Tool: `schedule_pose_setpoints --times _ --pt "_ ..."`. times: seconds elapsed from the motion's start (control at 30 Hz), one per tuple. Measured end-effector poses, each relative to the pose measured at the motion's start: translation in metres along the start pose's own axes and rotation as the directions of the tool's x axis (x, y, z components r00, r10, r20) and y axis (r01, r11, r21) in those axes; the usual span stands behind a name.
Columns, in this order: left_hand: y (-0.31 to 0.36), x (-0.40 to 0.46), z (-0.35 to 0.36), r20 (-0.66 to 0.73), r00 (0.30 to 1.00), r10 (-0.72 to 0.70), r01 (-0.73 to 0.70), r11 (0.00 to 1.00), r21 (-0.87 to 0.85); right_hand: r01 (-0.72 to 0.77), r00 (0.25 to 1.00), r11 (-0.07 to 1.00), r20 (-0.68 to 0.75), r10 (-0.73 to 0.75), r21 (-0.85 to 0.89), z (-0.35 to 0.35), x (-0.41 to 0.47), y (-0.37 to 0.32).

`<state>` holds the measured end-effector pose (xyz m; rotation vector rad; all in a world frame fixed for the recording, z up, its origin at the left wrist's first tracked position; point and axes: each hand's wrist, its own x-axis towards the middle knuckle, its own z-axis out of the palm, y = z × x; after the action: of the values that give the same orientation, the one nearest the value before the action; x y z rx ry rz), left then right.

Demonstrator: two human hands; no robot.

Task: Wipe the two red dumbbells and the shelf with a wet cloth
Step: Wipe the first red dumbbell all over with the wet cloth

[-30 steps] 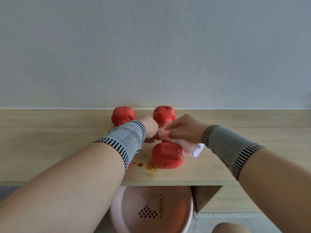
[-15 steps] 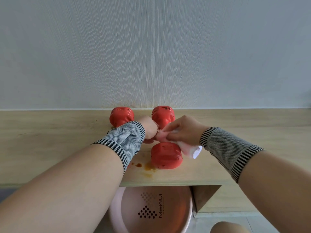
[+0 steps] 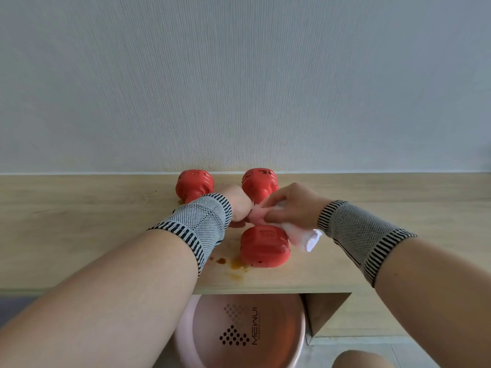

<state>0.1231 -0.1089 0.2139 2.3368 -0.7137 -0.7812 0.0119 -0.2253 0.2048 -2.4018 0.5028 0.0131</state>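
Two red dumbbells lie side by side on the wooden shelf, long axes parallel, each running from the front edge toward the wall. The left dumbbell shows only its far head; the left hand and wristband cover the rest. That hand is bent down between the two dumbbells; whether its fingers grip anything cannot be determined. The right dumbbell presents its near head toward the camera and its far head at the wall. The right hand lies across the handle, fingers curled, pressing the wet cloth onto it. The cloth tail hangs right of the near head. Strokes should follow the handle axis. Brown stains mark the shelf just left of the near head.
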Motion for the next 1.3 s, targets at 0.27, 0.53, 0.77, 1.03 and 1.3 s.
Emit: schedule_pose_setpoints --times 0.27,0.53,0.77,1.03,1.3 --pt "-0.003 -0.003 0.007 0.12 0.992 -0.033 0.044 0.994 -0.096 -0.106 0.96 0.993 -0.266 0.09 -0.048 0.011 0.017 0.009" --pt "0.001 0.002 0.014 0.201 0.976 -0.086 0.106 0.99 -0.093 -0.073 0.988 0.997 -0.132 0.075 0.021 0.002 0.007 0.024" --pt "0.001 0.004 0.022 0.179 0.981 -0.073 0.104 0.98 -0.168 -0.132 0.957 0.981 -0.24 0.163 0.139 0.01 0.01 0.02" --pt "-0.006 0.004 0.035 0.221 0.973 -0.068 0.145 0.924 -0.354 -0.19 0.969 0.92 -0.084 0.231 0.344 0.0 0.0 0.032" --pt "-0.006 0.011 0.031 0.267 0.96 -0.083 0.175 0.924 -0.341 -0.186 0.981 0.955 -0.005 0.192 0.23 -0.009 0.0 0.035"
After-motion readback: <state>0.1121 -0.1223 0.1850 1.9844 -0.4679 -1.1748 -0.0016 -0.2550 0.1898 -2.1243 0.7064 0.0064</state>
